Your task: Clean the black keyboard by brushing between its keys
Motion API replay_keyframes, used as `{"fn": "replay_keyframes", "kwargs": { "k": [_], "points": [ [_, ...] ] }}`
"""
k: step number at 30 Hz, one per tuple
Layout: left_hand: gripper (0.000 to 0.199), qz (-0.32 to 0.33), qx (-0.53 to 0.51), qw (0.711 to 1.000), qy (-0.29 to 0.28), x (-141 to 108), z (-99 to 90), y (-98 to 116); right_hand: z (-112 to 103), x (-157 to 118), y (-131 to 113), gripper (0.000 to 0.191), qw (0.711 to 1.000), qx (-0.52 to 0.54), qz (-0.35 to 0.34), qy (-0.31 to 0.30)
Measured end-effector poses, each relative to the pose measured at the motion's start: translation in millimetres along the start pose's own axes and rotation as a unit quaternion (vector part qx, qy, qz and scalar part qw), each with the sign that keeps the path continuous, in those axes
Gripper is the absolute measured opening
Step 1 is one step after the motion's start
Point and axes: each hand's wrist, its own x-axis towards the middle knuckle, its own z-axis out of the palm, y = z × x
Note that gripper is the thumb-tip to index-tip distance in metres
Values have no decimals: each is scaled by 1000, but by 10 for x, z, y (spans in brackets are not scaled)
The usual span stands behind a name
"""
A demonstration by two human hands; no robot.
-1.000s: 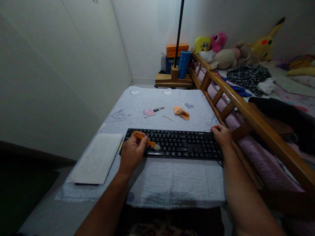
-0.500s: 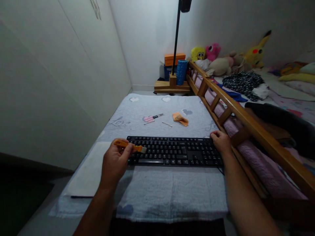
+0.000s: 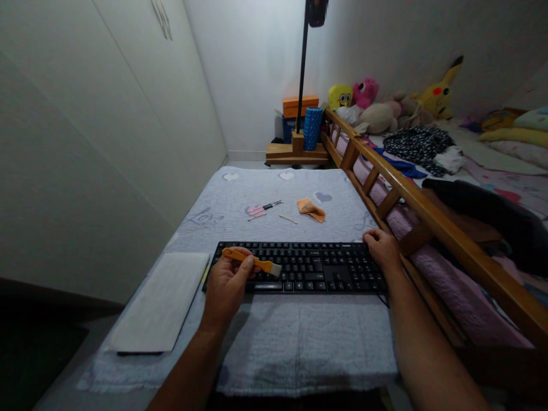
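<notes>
I pinch the handle of the orange brush (image 3: 250, 261) between the thumb and bent fingers of my left hand (image 3: 226, 285), over the left part of the black keyboard (image 3: 299, 279). Taking the keyboard's middle as the clock's centre, with twelve o'clock straight away from me, that hand sits at nine. The brush's pale bristles (image 3: 275, 270) point between three and four o'clock, over the lower rows of keys; whether they touch them I cannot tell. My right hand (image 3: 383, 248) is at about two o'clock, its fingers curled close together at the keyboard's far right corner; I cannot tell whether they pinch its edge. A black cable (image 3: 383, 299) shows at four o'clock, below my right wrist.

The keyboard lies crosswise on a pale patterned cloth (image 3: 299, 337). On the same cloth, a white sheet (image 3: 158, 302) lies between eight and nine o'clock, just beside the keyboard's left end. At eleven there is a thin tool with a black band (image 3: 269, 206), near twelve a cotton swab (image 3: 288, 219), and just past twelve a crumpled orange cloth (image 3: 311, 209). A wooden bed rail (image 3: 411, 191) runs along the right, from twelve towards four o'clock
</notes>
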Motion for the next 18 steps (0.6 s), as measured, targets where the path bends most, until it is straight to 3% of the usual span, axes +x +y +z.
{"fn": "replay_keyframes", "kwargs": {
  "k": [6,9,12,15,18],
  "points": [
    [36,20,88,996,-16,-3,44,-62,3,-1,-5,27,1000,0,-1,4],
    [32,44,193,980,18,37,-141,-31,-2,-2,-11,27,1000,1,-9,2],
    [28,67,282,953,88,78,-376,50,-7,-2,-16,28,1000,-4,-18,-1],
    [28,62,267,954,118,87,-486,112,-6,-1,-19,28,1000,-11,-17,-2],
    [33,46,159,982,87,50,-379,104,1,0,-15,28,1000,-14,-10,3]
  ]
}}
